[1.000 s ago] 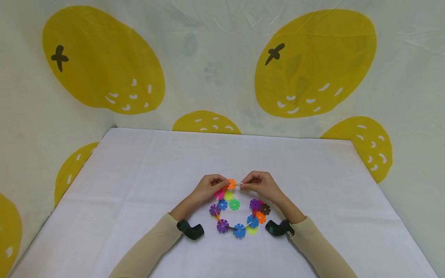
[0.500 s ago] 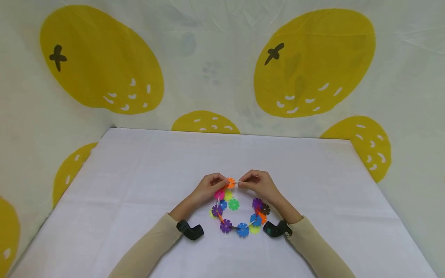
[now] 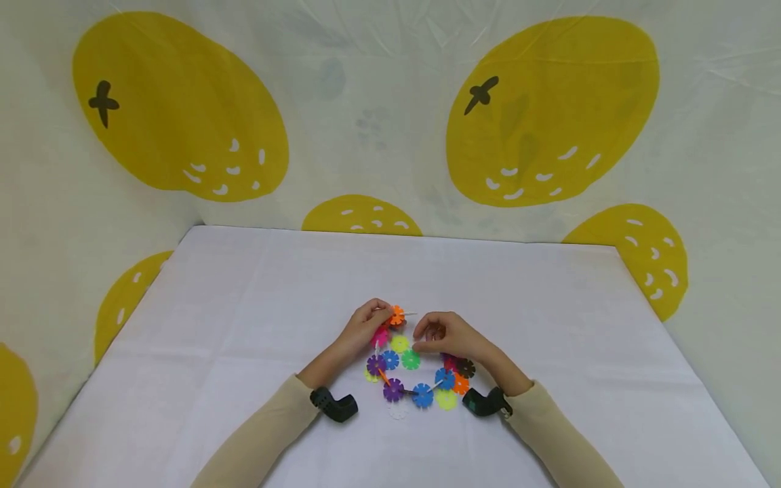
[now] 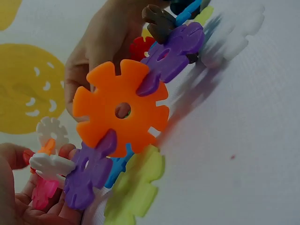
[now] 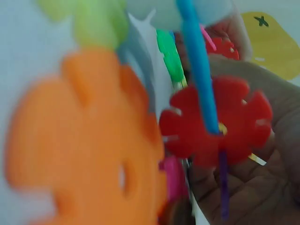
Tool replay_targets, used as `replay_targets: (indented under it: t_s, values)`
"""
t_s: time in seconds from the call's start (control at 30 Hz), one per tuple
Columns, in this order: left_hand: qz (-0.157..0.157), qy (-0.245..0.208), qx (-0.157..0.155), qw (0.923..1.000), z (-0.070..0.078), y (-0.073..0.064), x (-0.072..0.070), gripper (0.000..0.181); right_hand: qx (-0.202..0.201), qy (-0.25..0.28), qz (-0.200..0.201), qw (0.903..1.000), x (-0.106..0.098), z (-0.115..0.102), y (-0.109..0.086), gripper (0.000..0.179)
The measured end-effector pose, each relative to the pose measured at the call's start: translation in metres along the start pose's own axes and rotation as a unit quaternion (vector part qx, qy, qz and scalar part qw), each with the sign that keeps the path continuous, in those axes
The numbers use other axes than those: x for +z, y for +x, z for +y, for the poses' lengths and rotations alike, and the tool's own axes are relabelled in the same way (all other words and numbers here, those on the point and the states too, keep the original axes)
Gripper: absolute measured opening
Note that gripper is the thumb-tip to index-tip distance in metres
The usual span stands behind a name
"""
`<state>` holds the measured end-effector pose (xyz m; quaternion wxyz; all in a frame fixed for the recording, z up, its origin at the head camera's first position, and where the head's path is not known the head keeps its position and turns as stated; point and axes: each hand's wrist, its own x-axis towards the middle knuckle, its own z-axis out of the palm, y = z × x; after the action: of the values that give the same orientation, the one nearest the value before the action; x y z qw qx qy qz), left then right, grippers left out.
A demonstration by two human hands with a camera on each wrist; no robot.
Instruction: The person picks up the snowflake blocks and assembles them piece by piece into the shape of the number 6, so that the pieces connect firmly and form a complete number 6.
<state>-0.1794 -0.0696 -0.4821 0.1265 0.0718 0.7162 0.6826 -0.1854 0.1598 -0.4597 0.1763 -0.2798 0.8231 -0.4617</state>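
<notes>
2 hands (image 3: 365, 327), 1 disc chain (image 3: 423, 395)

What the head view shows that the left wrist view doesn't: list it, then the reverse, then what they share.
Only the head view: the beige sleeves, and the black stem marks on the yellow-printed backdrop.

Only the left wrist view: the broad face and round centre hole of the orange notched disc, which the head view catches edge-on.

Both: that disc joined between two purple discs, the left hand, the right hand and yellow print.
</notes>
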Motion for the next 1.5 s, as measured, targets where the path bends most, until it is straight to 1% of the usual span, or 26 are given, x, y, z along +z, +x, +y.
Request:
replay_targets:
  t_s: [0.17, 0.33, 0.47, 0.6, 0.73, 0.83, 1.0, 1.13, 1.27, 1.4, 1.5]
  values:
    - [-0.012, 0.005, 0.000, 0.9999, 0.001, -0.001, -0.001, 0.026, -0.029, -0.049, -0.019, 0.9982, 0.008, -0.006, -0.001, 0.027]
    - [-0.029, 0.012, -0.009, 0.9995, 0.000, 0.000, -0.002, 0.031, -0.042, -0.072, -0.033, 0.9959, 0.010, -0.010, -0.001, 0.029]
    - [-0.045, 0.014, -0.008, 0.9988, -0.002, 0.000, -0.004, 0.031, -0.041, -0.071, -0.036, 0.9960, 0.010, -0.009, -0.001, 0.026]
    - [-0.054, 0.012, 0.000, 0.9985, -0.004, 0.002, -0.005, 0.033, -0.043, -0.068, -0.032, 0.9962, 0.010, -0.007, -0.001, 0.026]
    - [-0.063, -0.005, -0.007, 0.9980, -0.005, 0.004, -0.005, 0.033, -0.044, -0.054, -0.019, 0.9974, 0.008, -0.004, -0.001, 0.023]
    - [-0.070, -0.015, -0.015, 0.9973, -0.005, 0.004, -0.005, 0.032, -0.030, -0.039, -0.014, 0.9987, 0.005, -0.003, 0.000, 0.019]
    - [-0.065, 0.002, -0.024, 0.9976, -0.004, 0.004, -0.006, 0.035, -0.009, -0.008, -0.008, 0.9999, 0.003, 0.000, 0.002, 0.013]
    - [-0.057, 0.011, -0.025, 0.9980, -0.004, 0.003, -0.006, 0.036, 0.007, 0.019, 0.012, 0.9997, 0.001, 0.002, 0.002, 0.013]
    - [-0.052, 0.009, -0.026, 0.9983, -0.003, 0.002, -0.005, 0.034, 0.032, 0.042, 0.046, 0.9976, 0.000, 0.002, 0.001, 0.015]
    - [-0.051, 0.002, -0.026, 0.9984, -0.002, 0.002, -0.004, 0.034, 0.069, 0.079, 0.090, 0.9904, -0.002, 0.001, -0.001, 0.019]
    - [-0.053, 0.004, -0.025, 0.9983, -0.002, 0.001, -0.004, 0.034, 0.085, 0.110, 0.117, 0.9833, -0.003, 0.000, -0.002, 0.020]
